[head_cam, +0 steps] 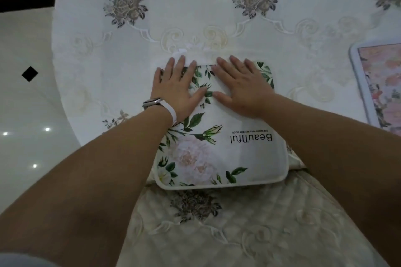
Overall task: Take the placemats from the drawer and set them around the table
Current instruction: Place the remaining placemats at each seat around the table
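A white placemat [219, 147] printed with pale roses, green leaves and the word "Beautiful" lies on the round table [195, 17] at its near edge, its near end just past the rim. My left hand [176, 86], with a white watch strap on the wrist, rests flat on the mat's far left part. My right hand [240, 86] lies flat on its far right part. The fingers of both hands are spread and reach the mat's far edge. A second placemat [382, 84], pink floral with a pale border, lies at the table's right edge, partly cut off by the frame.
An embroidered cream tablecloth [238, 234] with grey-brown flower motifs covers the table and hangs down toward me. Glossy white floor tiles [26, 97] with a black diamond inset lie to the left.
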